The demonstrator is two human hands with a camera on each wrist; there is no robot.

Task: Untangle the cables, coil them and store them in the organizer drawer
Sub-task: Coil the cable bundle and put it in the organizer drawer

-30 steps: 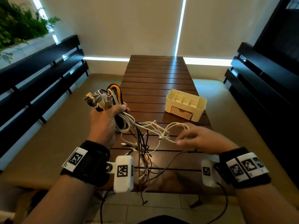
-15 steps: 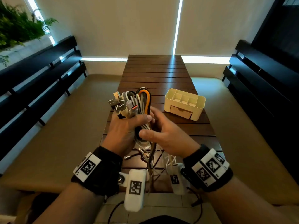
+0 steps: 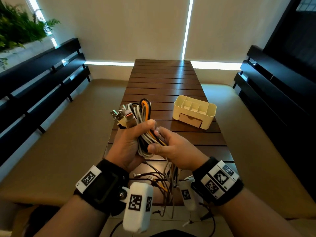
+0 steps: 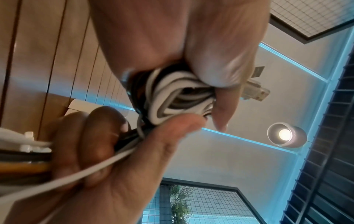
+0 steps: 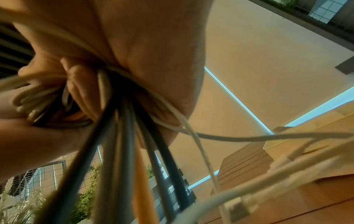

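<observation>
Both hands meet over the near end of the worktop (image 3: 164, 86), a long slatted wooden one. The left hand (image 3: 129, 144) has its grip clamped round a fat bundle of cables (image 3: 143, 117), white, black and orange, with the plugs (image 3: 122, 117) fanning out above the fist. The right hand (image 3: 174, 147) is right against it, its grip closed on the lower part of the same bundle, thumb across the front. From under the hands loose cable ends (image 3: 164, 189) trail down past the near edge of the worktop, some thin and brown, some white.

Beyond the hands and to their right stands the organizer (image 3: 195, 113), cream plastic with open compartments on top and its drawer (image 3: 190, 119) in the front face, pushed in. Nothing lies between the hands and the organizer.

Dark benches (image 3: 42, 79) run along both sides of the worktop, and green plants (image 3: 18, 29) sit at the far left.

The wrist views are blurred: mostly palm, fingers (image 4: 226, 97) and cable loops. How the cables cross inside the fists is hidden. The wrist bands (image 3: 220, 178) carry black-and-white square code patterns; no readable writing shows.
</observation>
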